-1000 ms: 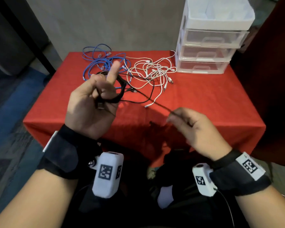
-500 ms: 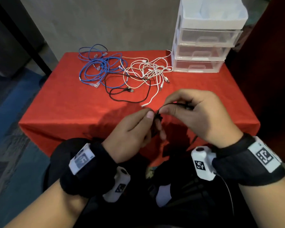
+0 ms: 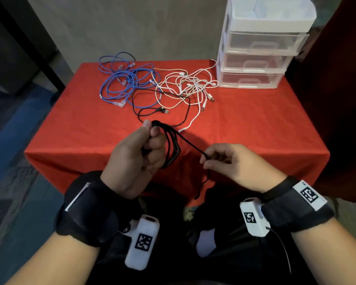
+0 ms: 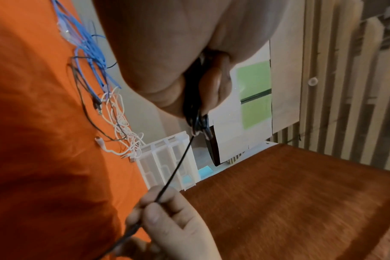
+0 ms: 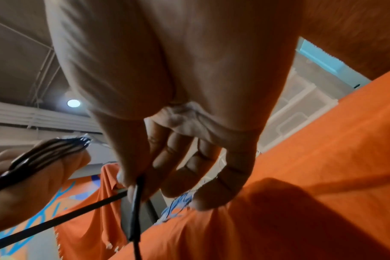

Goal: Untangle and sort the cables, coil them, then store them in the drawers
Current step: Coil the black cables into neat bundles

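Here, black cable held above near edge of red table: coiled loops gripped in left hand, free strand pinched by right hand. Second black cable, blue cables, white cables left loose on table. Drawer unit set at far right; all three clear drawers pushed in, nothing seen through fronts.

The head camera looked down from above at both hands and the red table beyond them. The left wrist camera sat very close under the left hand, looking along it toward the drawers. The right wrist camera looked out from under the right hand. All three showed the black cable.
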Motion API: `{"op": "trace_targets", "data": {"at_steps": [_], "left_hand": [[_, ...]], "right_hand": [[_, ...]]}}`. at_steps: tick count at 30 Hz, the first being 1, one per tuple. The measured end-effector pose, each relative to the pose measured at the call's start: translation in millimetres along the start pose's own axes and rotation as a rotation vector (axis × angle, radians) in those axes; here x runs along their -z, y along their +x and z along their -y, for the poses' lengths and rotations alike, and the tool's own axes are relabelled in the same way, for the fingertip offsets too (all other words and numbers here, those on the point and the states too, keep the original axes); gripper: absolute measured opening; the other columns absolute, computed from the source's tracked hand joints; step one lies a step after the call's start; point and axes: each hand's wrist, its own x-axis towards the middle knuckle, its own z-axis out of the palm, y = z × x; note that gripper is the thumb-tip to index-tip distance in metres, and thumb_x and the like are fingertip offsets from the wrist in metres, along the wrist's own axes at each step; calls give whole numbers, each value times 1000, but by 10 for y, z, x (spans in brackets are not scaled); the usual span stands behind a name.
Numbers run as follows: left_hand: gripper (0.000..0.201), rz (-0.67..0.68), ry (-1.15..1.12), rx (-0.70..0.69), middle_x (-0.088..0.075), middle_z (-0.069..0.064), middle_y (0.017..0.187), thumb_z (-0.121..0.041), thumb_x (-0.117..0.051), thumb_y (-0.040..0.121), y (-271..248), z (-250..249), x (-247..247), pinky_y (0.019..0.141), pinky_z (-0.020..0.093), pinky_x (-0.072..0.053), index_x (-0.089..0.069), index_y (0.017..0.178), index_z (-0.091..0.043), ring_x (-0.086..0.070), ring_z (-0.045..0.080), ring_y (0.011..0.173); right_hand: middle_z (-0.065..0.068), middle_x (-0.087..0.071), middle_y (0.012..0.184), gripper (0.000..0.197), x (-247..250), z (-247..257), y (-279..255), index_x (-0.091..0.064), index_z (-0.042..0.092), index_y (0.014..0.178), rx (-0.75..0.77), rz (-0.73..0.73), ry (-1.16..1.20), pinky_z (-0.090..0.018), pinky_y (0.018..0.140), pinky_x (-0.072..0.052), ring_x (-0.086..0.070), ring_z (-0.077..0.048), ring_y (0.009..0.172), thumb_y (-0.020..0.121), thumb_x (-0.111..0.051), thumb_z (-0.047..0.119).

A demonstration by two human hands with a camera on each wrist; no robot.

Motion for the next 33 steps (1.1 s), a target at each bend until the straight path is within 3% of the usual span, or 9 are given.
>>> {"op": "trace_targets", "data": {"at_steps": [3, 6, 10, 13, 18, 21, 24, 29, 33], "left_hand": [[31, 41, -160, 46, -30, -12, 63, -34, -31, 106, 15, 18, 21, 36, 16, -22, -45, 82, -21, -13, 4, 44], [32, 58, -261, 53, -34, -9, 70, -33, -30, 108, 24, 3, 44, 38, 14, -33, -47, 85, -18, -28, 2, 44], [23, -4, -204, -17, -44, -8, 78, -33, -39, 104, 39, -5, 35, 39, 10, -34, -48, 88, -18, -37, 2, 57], [23, -16, -123, -47, -44, -8, 79, -32, -40, 104, 62, 56, -22, 41, 10, -33, -47, 88, -18, -37, 2, 60], [23, -159, 91, -170, -50, -7, 79, -30, -41, 105, 84, 175, -88, 47, 14, -35, -53, 91, -17, -40, 4, 60], [27, -174, 169, -189, -52, -5, 80, -30, -40, 106, 59, 207, -84, 52, 17, -40, -55, 90, -15, -42, 5, 62], [28, -134, 255, -207, -53, -3, 78, -31, -42, 104, 44, 239, -92, 61, 22, -43, -56, 88, -14, -45, 8, 63], [32, -70, 353, -183, -58, 16, 86, -38, -46, 101, 95, 235, -72, 67, 25, -45, -56, 97, -8, -52, 21, 73], [31, -86, 373, -170, -56, 20, 87, -39, -48, 103, 112, 258, -69, 64, 30, -51, -57, 96, -10, -57, 25, 72]], "right_hand": [[-3, -74, 90, 3, -89, -54, -12, -71, 15, 97, -46, 134, -11, -23, 79, -49, -66, -17, 80, 96, -69, 13], [-13, -73, 89, 6, -149, -31, 18, -68, 7, 95, -98, 133, 54, -24, 68, -52, -67, -17, 74, 99, -65, 11], [-18, -68, 83, 8, -220, 208, 212, -62, -6, 96, -104, -240, 366, -28, 60, -59, -70, -22, 70, 99, -62, 2], [-13, -66, 85, 4, -283, 516, 311, -63, -1, 97, -66, -383, 688, -27, 63, -60, -69, -22, 72, 99, -60, 2], [-26, -67, 99, 27, -400, 824, 266, -64, -2, 109, -36, -272, 869, -38, 78, -60, -67, -29, 85, 92, -66, 19], [-18, -72, 100, 44, -433, 828, 231, -59, -3, 123, -10, -249, 813, -30, 81, -56, -69, -22, 86, 82, -74, 3], [-13, -73, 94, 40, -413, 832, 209, -57, 1, 126, -46, -211, 913, -29, 73, -56, -68, -23, 77, 87, -64, -9], [-7, -54, 72, 42, -392, 842, 181, -51, -4, 134, -96, -98, 1087, -34, 82, -53, -55, -19, 71, 93, -59, 3], [4, -56, 68, 41, -352, 815, 118, -49, 10, 129, -70, 6, 1089, -31, 80, -53, -48, -14, 72, 88, -57, 8]]}}
